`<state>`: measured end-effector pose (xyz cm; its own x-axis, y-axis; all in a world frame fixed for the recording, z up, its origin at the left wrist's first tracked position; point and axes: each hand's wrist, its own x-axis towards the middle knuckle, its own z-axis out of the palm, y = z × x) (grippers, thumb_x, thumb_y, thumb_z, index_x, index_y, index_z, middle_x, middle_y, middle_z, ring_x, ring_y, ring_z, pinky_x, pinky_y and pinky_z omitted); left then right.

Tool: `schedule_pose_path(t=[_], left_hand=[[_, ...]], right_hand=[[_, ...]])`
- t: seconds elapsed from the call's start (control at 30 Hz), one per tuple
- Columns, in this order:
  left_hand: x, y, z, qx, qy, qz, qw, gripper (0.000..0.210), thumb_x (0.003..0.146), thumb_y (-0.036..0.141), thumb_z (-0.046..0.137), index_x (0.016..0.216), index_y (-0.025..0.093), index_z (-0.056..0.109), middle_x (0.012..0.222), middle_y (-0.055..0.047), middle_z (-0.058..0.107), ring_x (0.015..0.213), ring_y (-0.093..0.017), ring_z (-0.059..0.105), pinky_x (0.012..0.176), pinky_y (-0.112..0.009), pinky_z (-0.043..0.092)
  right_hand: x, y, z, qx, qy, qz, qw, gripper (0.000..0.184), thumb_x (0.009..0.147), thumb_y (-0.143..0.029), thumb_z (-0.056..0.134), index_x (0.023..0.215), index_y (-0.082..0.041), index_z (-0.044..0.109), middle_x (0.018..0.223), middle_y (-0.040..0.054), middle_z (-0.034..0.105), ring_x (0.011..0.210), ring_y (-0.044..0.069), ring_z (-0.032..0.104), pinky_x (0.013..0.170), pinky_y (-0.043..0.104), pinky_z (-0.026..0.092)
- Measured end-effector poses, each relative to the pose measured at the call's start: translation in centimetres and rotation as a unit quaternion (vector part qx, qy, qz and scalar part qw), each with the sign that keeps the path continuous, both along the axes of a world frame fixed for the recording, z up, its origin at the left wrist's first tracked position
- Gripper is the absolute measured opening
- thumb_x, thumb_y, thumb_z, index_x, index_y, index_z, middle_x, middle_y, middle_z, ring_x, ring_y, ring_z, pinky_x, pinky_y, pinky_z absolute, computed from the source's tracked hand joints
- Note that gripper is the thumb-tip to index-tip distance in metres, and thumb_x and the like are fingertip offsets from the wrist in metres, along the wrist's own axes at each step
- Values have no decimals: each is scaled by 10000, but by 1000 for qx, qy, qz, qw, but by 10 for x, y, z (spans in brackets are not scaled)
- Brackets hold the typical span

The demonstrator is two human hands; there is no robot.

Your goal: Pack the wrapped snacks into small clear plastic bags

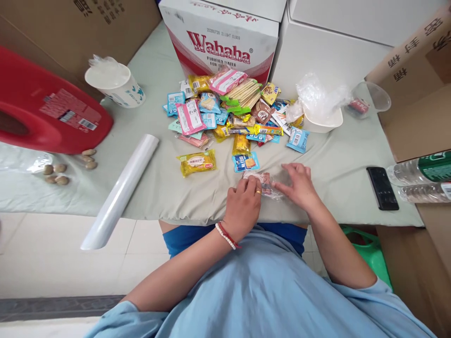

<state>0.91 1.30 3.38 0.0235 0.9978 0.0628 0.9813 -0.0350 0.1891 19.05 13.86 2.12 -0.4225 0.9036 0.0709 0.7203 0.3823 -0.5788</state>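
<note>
A small reddish-brown snack packet (pixel 265 182) in clear plastic film lies near the table's front edge. My left hand (pixel 243 204) is closed over its left end, fingers bent and pressing down on it. On the other side, my right hand (pixel 298 188) has its fingers spread, with the thumb at the loose edge of the film. Just beyond lie a blue snack packet (pixel 245 162) and a yellow wrapped snack (pixel 198 163). A heap of mixed snacks, with a bundle of thin sticks (pixel 245 94) on top, sits farther back.
A plastic film roll (pixel 120 192) overhangs the front edge at left. Behind it stand a red jug (pixel 52 108), several walnuts (pixel 59 168) and a paper cup (pixel 116 84). At right are a white bowl (pixel 324 123), a phone (pixel 382 188) and bottles (pixel 433 169). A Wahaha box (pixel 225 42) stands behind.
</note>
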Motion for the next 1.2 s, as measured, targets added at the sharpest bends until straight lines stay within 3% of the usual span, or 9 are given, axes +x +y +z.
schedule_pose_path(t=[0.13, 0.27, 0.37, 0.6, 0.7, 0.77, 0.83, 1.0, 1.2], left_hand=[[0, -1, -10, 11, 30, -12, 999, 497, 1015, 131, 381, 1496, 91, 497, 1484, -230, 544, 1255, -343, 537, 762, -458, 502], [1, -2, -14, 17, 47, -20, 999, 520, 1016, 122, 371, 1522, 54, 468, 1503, -246, 542, 1287, -343, 537, 759, -457, 509], [7, 0, -15, 16, 38, -37, 998, 504, 997, 93, 389, 1482, 57, 523, 1485, -244, 568, 1289, -341, 558, 767, -453, 526], [-20, -5, -15, 99, -198, -86, 971, 546, 895, 92, 489, 1432, 113, 587, 1476, -216, 586, 1393, -331, 533, 1105, -524, 499], [-42, -8, -16, 132, -359, 23, 924, 438, 947, 166, 467, 1346, 222, 639, 1325, -125, 675, 1200, -249, 649, 1022, -431, 556], [-48, -3, -19, 114, -371, 151, 909, 316, 1011, 290, 466, 1219, 206, 687, 1161, -115, 695, 1064, -247, 673, 938, -417, 571], [-45, 7, -23, 59, -327, 185, 925, 321, 1012, 428, 522, 1090, 184, 717, 1037, -114, 676, 1013, -277, 657, 917, -441, 559], [-21, 23, -18, 27, -274, 129, 953, 235, 943, 399, 651, 991, 172, 692, 992, -106, 626, 985, -282, 631, 916, -440, 549], [7, 10, -15, 223, -288, 5, 931, 288, 944, 198, 612, 1232, 192, 617, 1187, -129, 646, 1191, -264, 639, 973, -413, 563]], right_hand=[[15, -12, -5, -9, -34, 35, 999, 214, 811, -398, 756, 895, -217, 676, 1345, 170, 615, 1312, 399, 478, 1077, 588, 433], [9, -18, 26, -94, 13, -2, 996, 139, 933, -379, 596, 903, -244, 585, 852, 32, 682, 800, 236, 629, 793, 388, 510], [-25, -19, 42, -96, 50, 20, 994, 115, 945, -359, 582, 903, -254, 566, 766, -15, 654, 700, 190, 601, 691, 306, 462], [-77, -9, 10, -47, 23, 76, 996, 138, 967, -313, 530, 895, -241, 624, 874, 42, 630, 834, 218, 619, 766, 320, 471], [-66, -10, -2, -31, 37, 67, 997, 185, 998, -352, 523, 932, -242, 655, 895, 53, 603, 869, 232, 614, 795, 337, 486], [-61, -15, -5, -18, 56, 57, 997, 195, 1002, -376, 538, 973, -242, 676, 929, 61, 588, 871, 230, 613, 795, 339, 501], [-60, -20, -5, -14, 68, 55, 996, 197, 997, -375, 552, 1023, -238, 692, 956, 68, 584, 869, 228, 617, 801, 342, 516], [-55, -31, 3, -65, 115, 49, 990, 183, 991, -328, 531, 1051, -228, 673, 984, 75, 642, 869, 225, 630, 790, 349, 539], [-29, -57, 13, -272, 320, -58, 906, 299, 966, -523, 600, 1073, -245, 620, 987, 37, 716, 856, 199, 666, 794, 341, 575]])
